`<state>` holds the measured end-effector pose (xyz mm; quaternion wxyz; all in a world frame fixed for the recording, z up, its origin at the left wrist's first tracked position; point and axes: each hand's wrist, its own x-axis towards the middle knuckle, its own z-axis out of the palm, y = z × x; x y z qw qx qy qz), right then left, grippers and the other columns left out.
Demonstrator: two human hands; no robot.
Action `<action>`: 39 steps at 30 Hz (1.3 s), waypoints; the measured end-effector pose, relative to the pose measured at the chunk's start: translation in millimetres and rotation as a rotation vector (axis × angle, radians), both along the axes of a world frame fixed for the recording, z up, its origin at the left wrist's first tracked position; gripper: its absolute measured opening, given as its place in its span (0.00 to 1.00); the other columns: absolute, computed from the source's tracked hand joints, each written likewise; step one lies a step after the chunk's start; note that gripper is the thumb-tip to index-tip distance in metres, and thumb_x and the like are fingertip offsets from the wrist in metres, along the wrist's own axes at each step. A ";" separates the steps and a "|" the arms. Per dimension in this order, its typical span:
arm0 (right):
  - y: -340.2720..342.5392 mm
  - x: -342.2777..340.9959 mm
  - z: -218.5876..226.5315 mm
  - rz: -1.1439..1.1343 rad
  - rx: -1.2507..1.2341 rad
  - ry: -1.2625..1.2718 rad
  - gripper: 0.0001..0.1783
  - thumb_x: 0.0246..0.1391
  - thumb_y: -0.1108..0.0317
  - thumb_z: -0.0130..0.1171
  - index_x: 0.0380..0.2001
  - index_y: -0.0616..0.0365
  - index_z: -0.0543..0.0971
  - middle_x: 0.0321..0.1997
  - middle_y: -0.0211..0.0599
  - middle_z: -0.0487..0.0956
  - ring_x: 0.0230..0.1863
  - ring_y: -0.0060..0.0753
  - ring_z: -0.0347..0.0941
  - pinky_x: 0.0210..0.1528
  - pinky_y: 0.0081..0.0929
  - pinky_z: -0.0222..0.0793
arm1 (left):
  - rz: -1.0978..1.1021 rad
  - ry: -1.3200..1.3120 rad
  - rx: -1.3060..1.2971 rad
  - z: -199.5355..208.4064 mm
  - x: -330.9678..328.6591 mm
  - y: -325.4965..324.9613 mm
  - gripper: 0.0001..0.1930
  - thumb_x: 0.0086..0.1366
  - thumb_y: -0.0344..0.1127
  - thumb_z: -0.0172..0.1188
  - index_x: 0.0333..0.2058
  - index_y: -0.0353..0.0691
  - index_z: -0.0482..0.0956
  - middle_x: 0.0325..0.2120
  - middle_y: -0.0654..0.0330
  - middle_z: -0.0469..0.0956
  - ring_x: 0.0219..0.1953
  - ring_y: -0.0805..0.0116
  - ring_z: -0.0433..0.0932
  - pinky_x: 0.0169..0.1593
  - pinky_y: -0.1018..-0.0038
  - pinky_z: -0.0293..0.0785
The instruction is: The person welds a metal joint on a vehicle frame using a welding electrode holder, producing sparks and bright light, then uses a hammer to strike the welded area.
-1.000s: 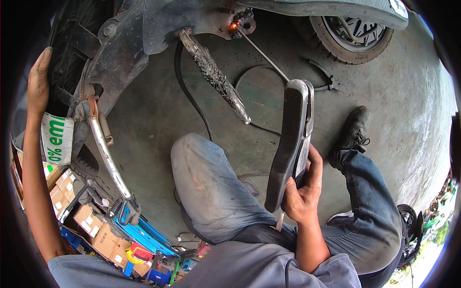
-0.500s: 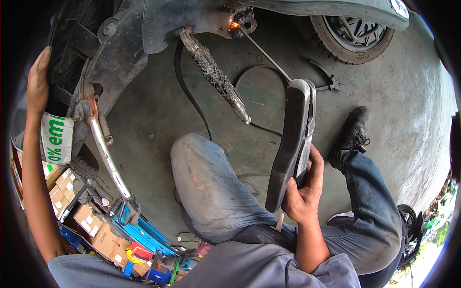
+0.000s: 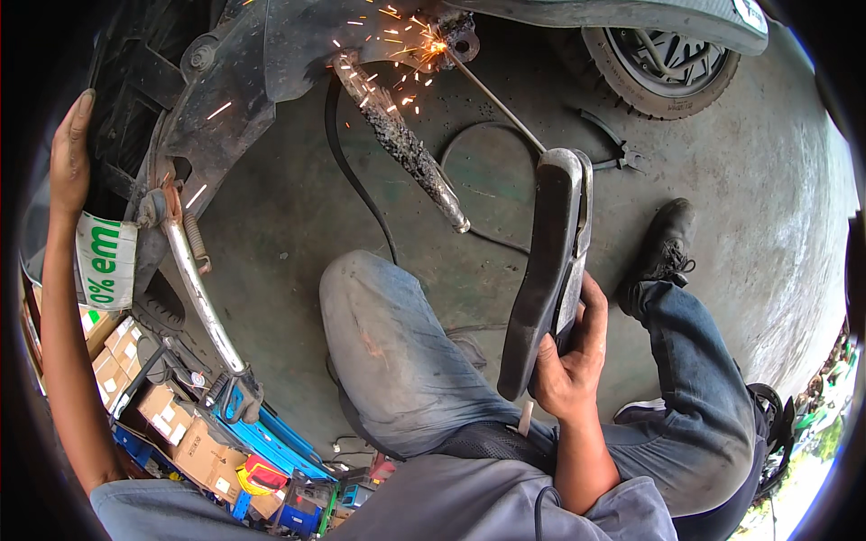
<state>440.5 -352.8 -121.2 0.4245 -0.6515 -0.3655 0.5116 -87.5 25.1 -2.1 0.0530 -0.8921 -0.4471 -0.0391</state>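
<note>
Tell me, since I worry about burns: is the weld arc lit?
Lit: sparks spray from the rod tip at the dark frame.

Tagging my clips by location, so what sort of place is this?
Most likely a small vehicle repair or welding workshop. Sparks fly from a weld on a dark metal vehicle frame, a wheel sits on the stained concrete floor, and cartons of parts are stacked nearby.

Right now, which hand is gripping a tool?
The right hand: it grips the handle of the dark welding holder. The left hand only rests flat on the dark frame, holding nothing.
</note>
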 end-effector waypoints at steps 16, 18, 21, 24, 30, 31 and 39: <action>13.2 6.3 12.8 0.183 0.126 -0.397 0.37 0.58 0.70 0.59 0.65 0.67 0.54 0.51 0.43 0.74 0.53 0.31 0.72 0.53 0.26 0.68 | 0.038 -0.029 -0.006 -3.3 2.1 -4.7 0.20 0.75 0.37 0.40 0.60 0.40 0.69 0.59 0.50 0.69 0.63 0.59 0.66 0.67 0.69 0.56; 6.6 5.6 13.9 0.203 0.090 -0.332 0.38 0.57 0.70 0.60 0.65 0.67 0.53 0.53 0.46 0.73 0.56 0.33 0.70 0.57 0.28 0.64 | 0.020 -0.028 -0.005 -4.9 1.7 -3.5 0.20 0.75 0.37 0.40 0.60 0.40 0.69 0.59 0.50 0.69 0.63 0.59 0.66 0.67 0.69 0.56; 0.7 -1.7 13.6 0.067 0.018 -0.089 0.39 0.58 0.67 0.60 0.66 0.67 0.52 0.53 0.45 0.73 0.52 0.29 0.71 0.56 0.27 0.64 | 0.003 -0.015 0.003 -1.2 1.5 -3.0 0.20 0.75 0.37 0.40 0.60 0.40 0.69 0.59 0.50 0.69 0.63 0.59 0.66 0.67 0.69 0.56; 9.5 0.2 20.6 -0.020 0.006 -0.018 0.37 0.51 0.75 0.62 0.62 0.72 0.58 0.56 0.59 0.71 0.58 0.48 0.71 0.62 0.39 0.63 | -0.005 -0.009 0.006 -3.1 0.4 -2.7 0.20 0.75 0.37 0.40 0.60 0.40 0.69 0.59 0.50 0.69 0.63 0.59 0.66 0.67 0.69 0.56; 8.6 -0.5 15.6 0.004 0.001 -0.062 0.37 0.51 0.76 0.62 0.62 0.71 0.58 0.55 0.58 0.72 0.57 0.49 0.72 0.62 0.39 0.63 | -0.023 0.014 0.000 3.3 -0.9 -2.3 0.20 0.75 0.37 0.40 0.60 0.40 0.69 0.59 0.49 0.69 0.63 0.58 0.66 0.67 0.69 0.55; 9.3 -0.7 16.2 0.007 -0.002 -0.050 0.37 0.51 0.76 0.61 0.62 0.71 0.58 0.55 0.58 0.72 0.57 0.49 0.72 0.62 0.40 0.63 | -0.020 0.030 0.002 11.0 0.1 -2.7 0.20 0.75 0.37 0.40 0.60 0.39 0.69 0.59 0.49 0.69 0.63 0.58 0.66 0.67 0.69 0.55; 11.0 -0.2 16.1 0.002 -0.005 -0.091 0.36 0.50 0.77 0.61 0.62 0.72 0.59 0.54 0.57 0.72 0.58 0.48 0.71 0.63 0.40 0.63 | -0.027 0.006 0.022 -7.9 -0.6 -1.4 0.20 0.75 0.37 0.40 0.60 0.40 0.69 0.59 0.49 0.69 0.63 0.58 0.66 0.68 0.69 0.55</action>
